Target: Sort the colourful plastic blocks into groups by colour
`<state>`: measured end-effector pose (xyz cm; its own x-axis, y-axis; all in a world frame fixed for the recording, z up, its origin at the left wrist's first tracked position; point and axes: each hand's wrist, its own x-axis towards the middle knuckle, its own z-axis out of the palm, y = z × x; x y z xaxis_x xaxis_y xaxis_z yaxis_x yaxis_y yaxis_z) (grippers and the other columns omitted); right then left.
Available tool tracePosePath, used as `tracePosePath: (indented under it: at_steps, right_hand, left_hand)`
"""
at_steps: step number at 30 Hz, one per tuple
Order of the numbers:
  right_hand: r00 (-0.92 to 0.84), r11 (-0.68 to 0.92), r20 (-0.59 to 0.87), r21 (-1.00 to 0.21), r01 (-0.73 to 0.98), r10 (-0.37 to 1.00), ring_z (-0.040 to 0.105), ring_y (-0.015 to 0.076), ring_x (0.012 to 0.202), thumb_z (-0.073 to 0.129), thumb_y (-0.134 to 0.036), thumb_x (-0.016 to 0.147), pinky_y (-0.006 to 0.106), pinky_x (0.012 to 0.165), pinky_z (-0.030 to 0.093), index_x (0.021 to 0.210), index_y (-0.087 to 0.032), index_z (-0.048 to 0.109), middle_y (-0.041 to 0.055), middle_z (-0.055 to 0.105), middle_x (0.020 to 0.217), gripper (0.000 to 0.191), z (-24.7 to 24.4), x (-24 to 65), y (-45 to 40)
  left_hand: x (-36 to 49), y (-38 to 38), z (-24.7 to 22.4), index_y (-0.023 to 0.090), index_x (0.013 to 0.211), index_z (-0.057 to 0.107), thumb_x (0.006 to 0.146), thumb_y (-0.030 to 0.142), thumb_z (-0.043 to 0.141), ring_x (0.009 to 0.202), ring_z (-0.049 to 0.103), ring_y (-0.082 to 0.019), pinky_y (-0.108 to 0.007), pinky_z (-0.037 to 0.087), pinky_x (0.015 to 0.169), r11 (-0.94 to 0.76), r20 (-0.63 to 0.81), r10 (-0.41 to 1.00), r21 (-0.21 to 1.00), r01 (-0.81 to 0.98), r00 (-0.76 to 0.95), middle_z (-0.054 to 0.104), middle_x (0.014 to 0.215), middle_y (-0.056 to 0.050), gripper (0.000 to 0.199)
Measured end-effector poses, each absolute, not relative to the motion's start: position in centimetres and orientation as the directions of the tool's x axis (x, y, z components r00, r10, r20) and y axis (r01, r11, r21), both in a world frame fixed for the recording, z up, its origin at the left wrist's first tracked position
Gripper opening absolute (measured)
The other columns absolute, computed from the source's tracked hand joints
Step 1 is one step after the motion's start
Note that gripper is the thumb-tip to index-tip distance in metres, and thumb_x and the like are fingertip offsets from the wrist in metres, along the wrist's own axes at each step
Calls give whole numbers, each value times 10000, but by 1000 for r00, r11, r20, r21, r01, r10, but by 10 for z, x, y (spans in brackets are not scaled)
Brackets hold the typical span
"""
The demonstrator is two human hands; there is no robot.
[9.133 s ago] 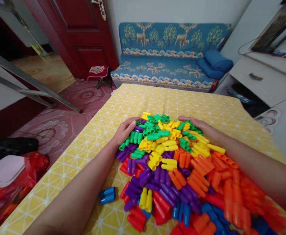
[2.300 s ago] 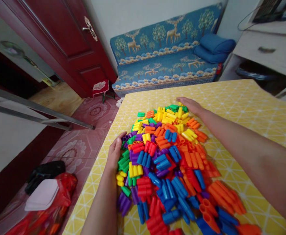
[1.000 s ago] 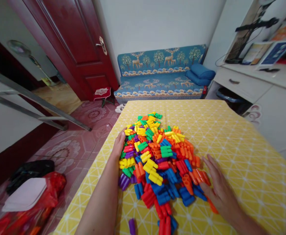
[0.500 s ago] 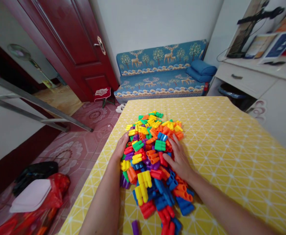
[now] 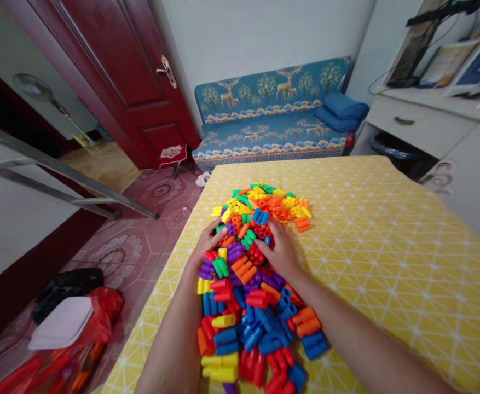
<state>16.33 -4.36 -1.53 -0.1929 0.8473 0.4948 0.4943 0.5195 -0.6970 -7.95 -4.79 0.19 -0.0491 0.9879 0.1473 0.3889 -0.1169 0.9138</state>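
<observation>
A heap of colourful plastic building blocks (image 5: 246, 271), shaped like joined tubes, spreads along the table. My left hand (image 5: 203, 246) lies against the heap's left edge, thumb apart from the fingers, whose tips are partly hidden. On the opposite side my right hand (image 5: 281, 253) rests open against the blocks, its thumb near a green block (image 5: 248, 239). A blue block (image 5: 260, 216) sits by my right fingertips. Neither hand visibly grips a block. Closer to me, a yellow block (image 5: 220, 368) lies between my forearms.
A yellow patterned cloth (image 5: 387, 262) covers the table. Beyond it stands a blue sofa (image 5: 260, 128), with a white cabinet (image 5: 420, 123) at the right. On the floor at left are bags and a pale lid (image 5: 61, 323). A metal ladder-like frame (image 5: 67, 180) leans nearby.
Both hands have shifted within the heap, the right one moving left and inward. Blocks between them have tumbled, and several, including yellow ones, now lie nearer to me.
</observation>
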Motion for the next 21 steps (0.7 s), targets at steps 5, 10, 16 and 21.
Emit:
tracePosePath:
  at_steps: [5, 10, 16, 21]
  right_hand:
    - [-166, 530, 518, -709, 466, 839, 452, 262, 1258, 542, -406, 875, 464, 1070, 360, 1371, -215, 429, 109, 517, 1349, 544, -16, 165, -47]
    - [-138, 477, 465, -772, 419, 874, 380, 256, 1342, 457, -496, 912, 488, 1117, 304, 1436, -202, 333, 121, 414, 1458, 614, -17, 167, -49]
    - [-71, 403, 404, -851, 338, 912, 341, 232, 1381, 370, -551, 928, 456, 1153, 264, 1418, -167, 371, 132, 388, 1482, 623, -18, 169, -49]
    - [-17, 232, 233, -956, 180, 972, 389, 231, 1357, 358, -615, 909, 436, 1125, 325, 1394, -160, 408, 136, 433, 1453, 667, -19, 180, -44]
  left_hand:
    - [-79, -39, -2, 158, 1125, 672, 756, 587, 603, 1120, 587, -303, -389, 433, 1004, -88, 138, 987, 900, 426, -88, 679, 1167, -64, 570]
    - [-77, -26, 1, 159, 1143, 671, 766, 572, 608, 1123, 587, -304, -421, 425, 1016, -144, 180, 982, 905, 400, -56, 678, 1179, -66, 562]
    - [-83, -34, 21, 174, 1242, 627, 806, 665, 504, 1258, 505, -329, -458, 325, 1107, -103, 105, 994, 926, 363, 17, 590, 1332, -90, 667]
    - [-103, -79, 31, 186, 1361, 515, 826, 699, 423, 1335, 424, -328, -485, 248, 1149, 5, 21, 998, 920, 393, -61, 478, 1438, -107, 747]
